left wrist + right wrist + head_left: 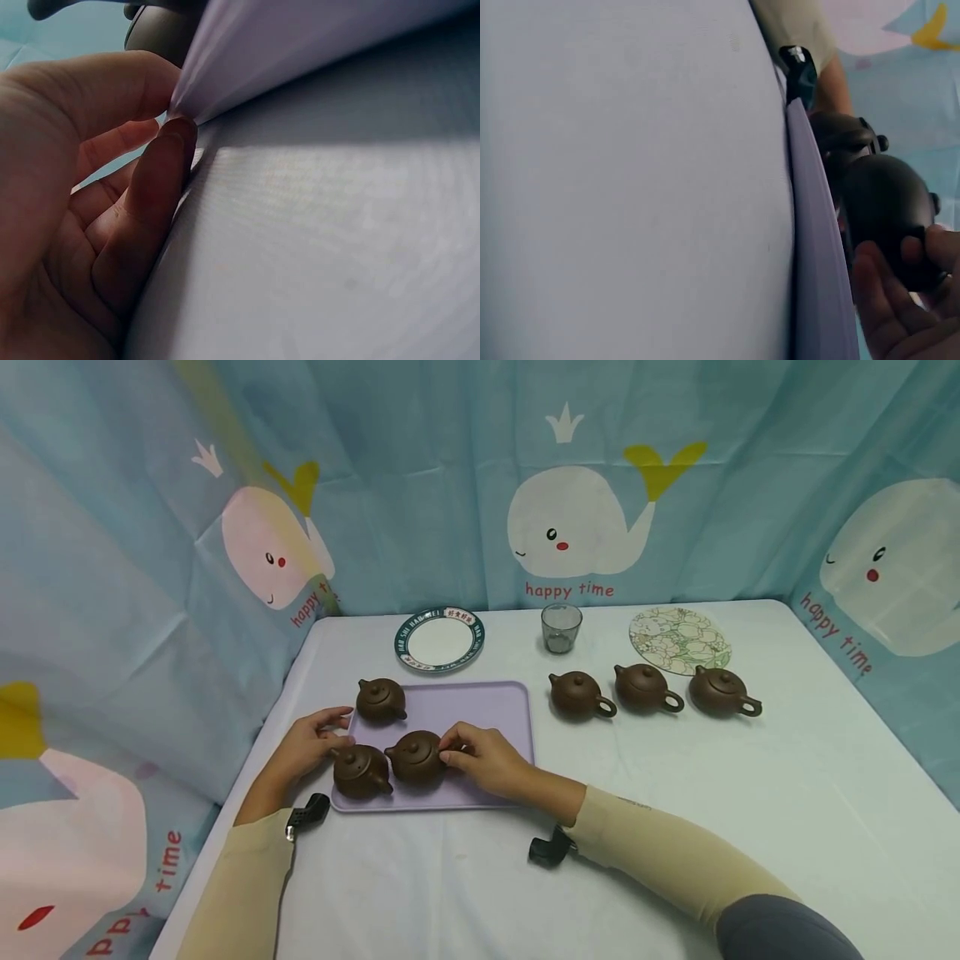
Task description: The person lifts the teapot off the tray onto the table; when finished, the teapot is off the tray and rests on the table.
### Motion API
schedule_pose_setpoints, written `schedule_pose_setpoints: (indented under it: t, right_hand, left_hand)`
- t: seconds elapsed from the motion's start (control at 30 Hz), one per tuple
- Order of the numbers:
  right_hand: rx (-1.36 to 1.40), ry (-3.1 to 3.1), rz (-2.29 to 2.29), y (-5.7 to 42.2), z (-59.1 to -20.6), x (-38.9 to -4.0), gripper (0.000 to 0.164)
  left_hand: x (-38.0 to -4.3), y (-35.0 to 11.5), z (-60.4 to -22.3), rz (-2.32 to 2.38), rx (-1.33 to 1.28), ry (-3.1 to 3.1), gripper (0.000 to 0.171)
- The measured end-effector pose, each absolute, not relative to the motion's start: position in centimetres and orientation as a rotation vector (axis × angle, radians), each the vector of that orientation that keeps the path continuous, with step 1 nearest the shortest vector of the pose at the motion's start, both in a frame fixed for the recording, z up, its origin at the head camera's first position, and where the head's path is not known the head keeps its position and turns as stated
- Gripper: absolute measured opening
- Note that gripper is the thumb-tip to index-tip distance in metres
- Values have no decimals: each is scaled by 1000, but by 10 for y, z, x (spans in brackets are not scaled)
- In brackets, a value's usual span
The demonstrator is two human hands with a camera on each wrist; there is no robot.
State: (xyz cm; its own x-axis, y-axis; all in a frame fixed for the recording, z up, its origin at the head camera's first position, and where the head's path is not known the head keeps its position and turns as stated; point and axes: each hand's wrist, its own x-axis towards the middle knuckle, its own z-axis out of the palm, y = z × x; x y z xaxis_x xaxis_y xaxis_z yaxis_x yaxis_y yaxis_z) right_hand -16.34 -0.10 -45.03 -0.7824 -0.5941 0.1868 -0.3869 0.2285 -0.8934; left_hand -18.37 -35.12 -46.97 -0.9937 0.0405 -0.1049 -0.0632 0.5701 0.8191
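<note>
My right hand (pixel 487 762) pinches the handle of a brown clay teapot (pixel 417 758), which is over the front part of a lilac tray (pixel 480 706). In the right wrist view, fingertips and thumb close round the handle side of this teapot (pixel 885 199). Another brown teapot (pixel 361 772) sits just left of it at the tray's front left, and a third teapot (pixel 381 701) stands at the back left corner. My left hand (pixel 303 747) is at the tray's left edge. The left wrist view shows its thumb and a fingertip (pixel 178 131) gripping the tray's rim (pixel 217 60).
Several more things stand beyond the tray: a green-rimmed plate (pixel 440 640), a clear glass (pixel 561 628) and a round floral mat (pixel 678 639). To the right, three teapots (pixel 577 695) form a row with handles facing right. A whale-print curtain (pixel 420 485) encloses the table.
</note>
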Motion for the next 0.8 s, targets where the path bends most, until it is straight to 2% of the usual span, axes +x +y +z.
schedule_pose_setpoints:
  t: [0.4, 0.8]
  right_hand:
    - [-756, 2177, -1841, 45, -434, -158, 10]
    - [-671, 2213, -1945, 102, -441, -146, 14]
  left_hand:
    - [-187, -353, -466, 1385, -16, 2694, 64]
    - [-187, -355, -471, 1427, -13, 2663, 65]
